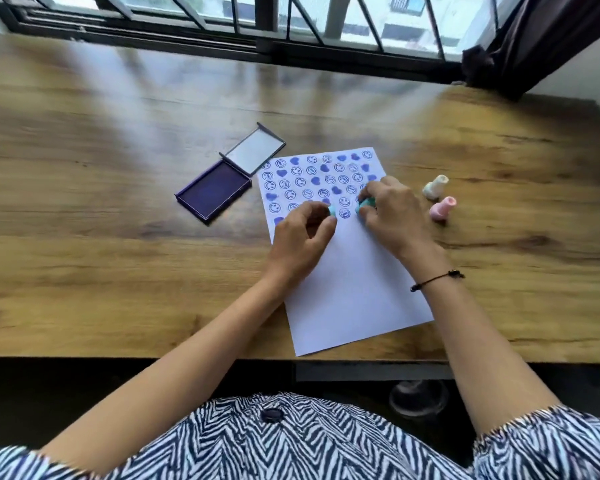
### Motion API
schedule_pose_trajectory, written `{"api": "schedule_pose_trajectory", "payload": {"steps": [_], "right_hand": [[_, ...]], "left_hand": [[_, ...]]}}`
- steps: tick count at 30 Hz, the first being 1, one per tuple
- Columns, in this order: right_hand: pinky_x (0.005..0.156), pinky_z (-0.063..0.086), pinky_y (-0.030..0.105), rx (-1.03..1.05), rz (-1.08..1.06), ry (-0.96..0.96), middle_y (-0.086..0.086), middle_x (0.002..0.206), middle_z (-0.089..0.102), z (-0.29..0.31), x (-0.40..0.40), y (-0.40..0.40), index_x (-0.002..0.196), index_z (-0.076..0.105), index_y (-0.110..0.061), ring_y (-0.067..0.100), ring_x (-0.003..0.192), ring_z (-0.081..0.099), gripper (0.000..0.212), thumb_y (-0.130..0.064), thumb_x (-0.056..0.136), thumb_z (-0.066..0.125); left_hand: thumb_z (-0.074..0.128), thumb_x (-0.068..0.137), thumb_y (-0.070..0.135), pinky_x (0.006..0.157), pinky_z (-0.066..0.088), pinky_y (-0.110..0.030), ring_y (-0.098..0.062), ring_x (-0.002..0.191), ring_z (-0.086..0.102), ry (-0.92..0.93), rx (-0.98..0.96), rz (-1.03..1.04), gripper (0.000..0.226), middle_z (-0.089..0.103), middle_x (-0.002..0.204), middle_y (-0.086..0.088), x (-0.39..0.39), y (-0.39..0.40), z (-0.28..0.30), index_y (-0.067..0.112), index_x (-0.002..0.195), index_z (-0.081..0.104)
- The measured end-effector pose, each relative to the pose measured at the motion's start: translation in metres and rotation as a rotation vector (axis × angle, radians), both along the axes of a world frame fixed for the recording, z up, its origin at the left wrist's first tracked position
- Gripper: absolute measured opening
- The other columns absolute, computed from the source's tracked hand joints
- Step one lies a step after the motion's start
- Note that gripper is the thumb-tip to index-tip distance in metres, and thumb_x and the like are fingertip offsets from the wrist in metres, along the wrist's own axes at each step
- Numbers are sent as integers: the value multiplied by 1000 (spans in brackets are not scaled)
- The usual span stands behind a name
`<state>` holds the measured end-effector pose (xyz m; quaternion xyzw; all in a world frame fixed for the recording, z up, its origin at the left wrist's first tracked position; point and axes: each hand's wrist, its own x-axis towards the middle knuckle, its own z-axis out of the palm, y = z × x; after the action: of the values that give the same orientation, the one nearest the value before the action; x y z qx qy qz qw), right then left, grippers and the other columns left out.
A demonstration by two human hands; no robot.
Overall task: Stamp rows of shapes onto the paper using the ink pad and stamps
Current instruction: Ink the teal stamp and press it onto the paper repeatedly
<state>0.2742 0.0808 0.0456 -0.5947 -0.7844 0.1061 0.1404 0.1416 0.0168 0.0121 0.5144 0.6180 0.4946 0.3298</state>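
A white sheet of paper (354, 289) lies on the wooden table, its upper half covered with rows of purple smiley and heart prints. My left hand (302, 237) grips a light blue stamp (436, 210) pressed down on the paper near the lowest printed row. My right hand (392, 216) holds a teal stamp (366, 203) against the paper further right in that row. An open purple ink pad (215, 192) with its lid (253, 152) folded back sits left of the sheet.
A cream stamp (435, 187) and a pink stamp (443, 208) stand on the table (101, 209) just right of the paper. A window frame runs along the far edge, with a dark curtain (534, 39) at the back right.
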Motion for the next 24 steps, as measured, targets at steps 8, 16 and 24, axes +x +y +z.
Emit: {"api": "schedule_pose_trajectory", "payload": {"steps": [8, 16, 24], "right_hand": [[70, 47, 42, 76, 87, -157, 19, 100, 58, -7, -4, 4, 94, 59, -4, 40, 93, 56, 15, -9, 81, 55], [65, 44, 38, 33, 156, -166, 19, 96, 57, -4, -5, 11, 91, 59, -3, 39, 84, 57, 14, -3, 78, 52], [65, 48, 40, 19, 158, -121, 17, 94, 57, -5, -4, 11, 89, 59, -5, 39, 80, 57, 14, -3, 77, 53]], "left_hand": [[59, 84, 15, 70, 39, 1, -8, 81, 58, -20, 3, 9, 19, 62, 91, 1, 0, -1, 2, 6, 100, 61], [58, 84, 16, 74, 42, -2, -9, 84, 60, -41, -26, 2, 21, 66, 97, -4, 1, -1, 1, 7, 103, 60], [59, 84, 15, 73, 40, -1, -8, 83, 59, -13, -5, 5, 21, 65, 96, -3, 1, -1, 2, 7, 103, 61]]}}
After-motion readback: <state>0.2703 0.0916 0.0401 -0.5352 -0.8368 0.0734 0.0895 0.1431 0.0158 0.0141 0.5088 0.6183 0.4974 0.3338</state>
